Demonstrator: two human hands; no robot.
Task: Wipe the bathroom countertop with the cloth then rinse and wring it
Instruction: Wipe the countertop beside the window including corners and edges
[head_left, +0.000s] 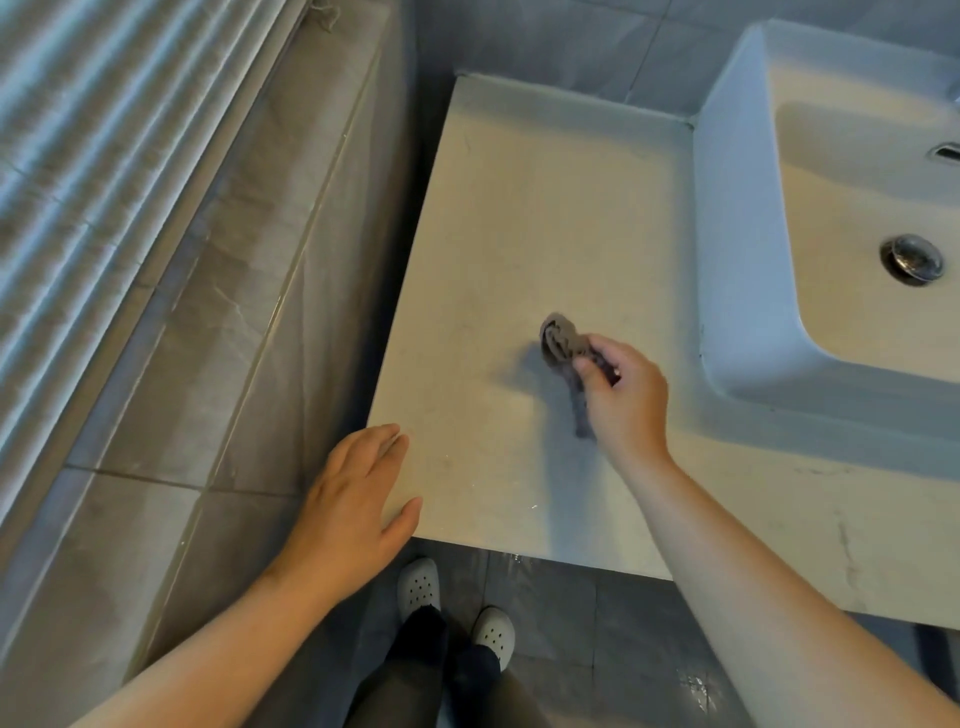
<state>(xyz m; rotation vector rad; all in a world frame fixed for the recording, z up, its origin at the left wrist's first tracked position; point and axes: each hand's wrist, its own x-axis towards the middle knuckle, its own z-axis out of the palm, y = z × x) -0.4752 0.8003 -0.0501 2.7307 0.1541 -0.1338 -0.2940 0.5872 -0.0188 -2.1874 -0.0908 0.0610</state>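
Note:
A pale marbled countertop fills the middle of the view. My right hand grips a small crumpled grey cloth and holds it against the counter's middle, a strip of the cloth hanging down beside the palm. My left hand hovers with straight fingers over the counter's front left corner, holding nothing. A white rectangular basin stands on the counter to the right, its metal drain in view.
A grey tiled ledge rises along the counter's left side, with window blinds beyond it. Grey wall tiles back the counter. Below the front edge are a dark tiled floor and my feet in white clogs.

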